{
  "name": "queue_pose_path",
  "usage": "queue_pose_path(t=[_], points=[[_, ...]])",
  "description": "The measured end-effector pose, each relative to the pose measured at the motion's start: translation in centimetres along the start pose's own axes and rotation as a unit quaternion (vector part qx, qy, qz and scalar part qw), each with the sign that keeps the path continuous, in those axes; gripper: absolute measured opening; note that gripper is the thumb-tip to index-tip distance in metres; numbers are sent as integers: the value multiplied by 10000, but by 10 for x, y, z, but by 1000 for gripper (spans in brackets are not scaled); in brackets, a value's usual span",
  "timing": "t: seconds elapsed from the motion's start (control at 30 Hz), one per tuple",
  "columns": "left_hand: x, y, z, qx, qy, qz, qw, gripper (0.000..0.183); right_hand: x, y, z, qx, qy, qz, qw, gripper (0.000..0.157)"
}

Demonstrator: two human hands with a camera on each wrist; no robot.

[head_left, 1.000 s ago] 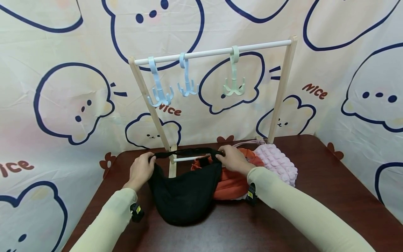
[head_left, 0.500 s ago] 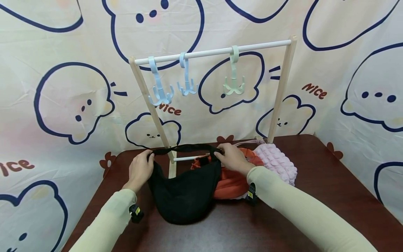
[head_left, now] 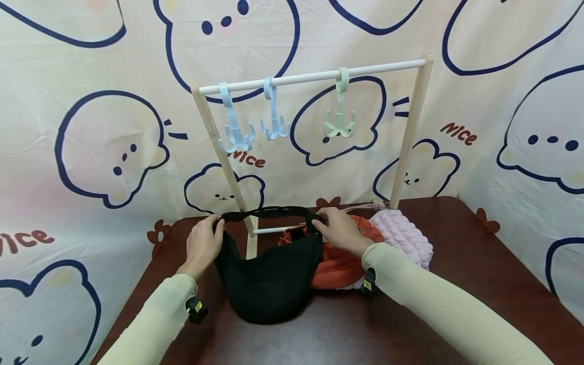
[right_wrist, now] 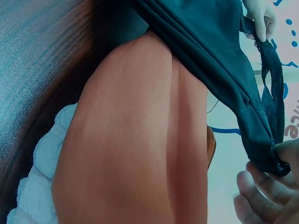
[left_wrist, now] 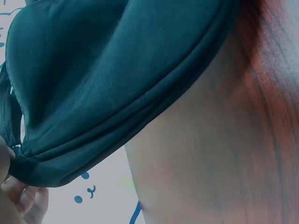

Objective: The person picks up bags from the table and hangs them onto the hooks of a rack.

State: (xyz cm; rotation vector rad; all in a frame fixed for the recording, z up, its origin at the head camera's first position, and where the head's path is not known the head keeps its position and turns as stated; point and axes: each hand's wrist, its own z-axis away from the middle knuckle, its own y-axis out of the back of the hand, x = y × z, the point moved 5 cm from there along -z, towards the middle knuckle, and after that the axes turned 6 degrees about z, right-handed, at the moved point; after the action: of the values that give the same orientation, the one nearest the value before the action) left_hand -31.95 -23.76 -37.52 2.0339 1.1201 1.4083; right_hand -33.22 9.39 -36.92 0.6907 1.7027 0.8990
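A black shoulder bag (head_left: 269,281) hangs between both hands, its strap (head_left: 269,212) arching loosely across the top. My left hand (head_left: 202,246) pinches the bag's left upper corner, where the strap joins; the left wrist view shows thumb and fingers (left_wrist: 25,198) on that corner. At the opposite corner my right hand (head_left: 339,230) pinches the bag between thumb and fingers, as the right wrist view also shows. Just behind and right of the black bag lies an orange bag (head_left: 335,268), partly covered by it and by my right hand. A puffy pale pink bag (head_left: 401,235) sits farther right.
A rack with wooden posts (head_left: 410,132) and a white rod (head_left: 310,77) stands at the back of the brown table (head_left: 465,284). Two blue hooks (head_left: 234,134) and a green hook (head_left: 339,114) hang from the rod. A patterned cloth (head_left: 114,263) surrounds the table.
The strap has risen slightly into a higher arch. Both hands keep their hold on the bag's corners. The head view has shifted slightly.
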Motion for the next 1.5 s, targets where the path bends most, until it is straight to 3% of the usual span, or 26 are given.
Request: queue_pose_path(t=[0.9,1.5], points=[[22,17,6,915,-479,327,9941,29,-9,14,12,260,235,-264,9990,23],[28,23,5,1229,-713,493,9886,26,-14,19,17,361,321,-233,9986,24]])
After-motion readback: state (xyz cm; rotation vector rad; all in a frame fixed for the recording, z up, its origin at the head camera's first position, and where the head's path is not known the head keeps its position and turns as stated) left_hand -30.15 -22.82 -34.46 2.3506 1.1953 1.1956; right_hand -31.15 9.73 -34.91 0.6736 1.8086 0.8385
